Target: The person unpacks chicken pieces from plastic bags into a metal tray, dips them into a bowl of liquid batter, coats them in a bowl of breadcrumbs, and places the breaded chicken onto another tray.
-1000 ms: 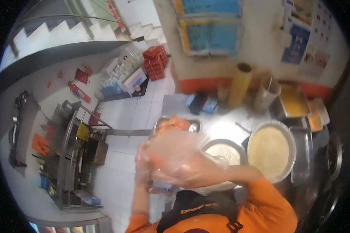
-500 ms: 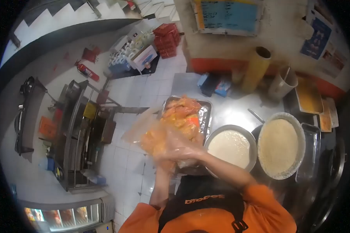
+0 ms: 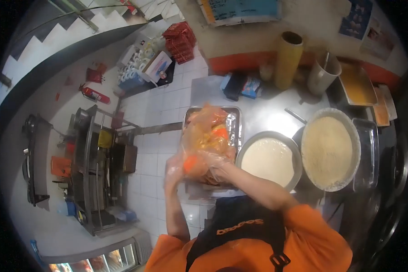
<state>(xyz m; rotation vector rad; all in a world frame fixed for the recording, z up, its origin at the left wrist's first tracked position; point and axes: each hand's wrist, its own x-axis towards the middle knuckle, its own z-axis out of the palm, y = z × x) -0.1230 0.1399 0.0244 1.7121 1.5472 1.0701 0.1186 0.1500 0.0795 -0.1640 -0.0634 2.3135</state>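
Observation:
A clear plastic bag holding orange, marinated-looking meat pieces hangs over the near left part of a metal tray. My left hand, in a thin clear covering, grips the bag's left side; motion smears its fingers somewhat. On the other side, my right hand, covered in clear plastic too, is closed on the bag near its lower end. More orange meat lies in the tray behind the bag. The film hides where the bag's pieces end and the tray's begin.
Right of the tray stand a bowl of white batter and a large bowl of pale crumbs. A clear container lies beyond them. A yellow cylinder, a tall white container and small boxes line the wall.
The bag has swung from left of the tray to over it, more upright. My left hand has moved left and up, apart from my right hand. The camera view has shifted slightly.

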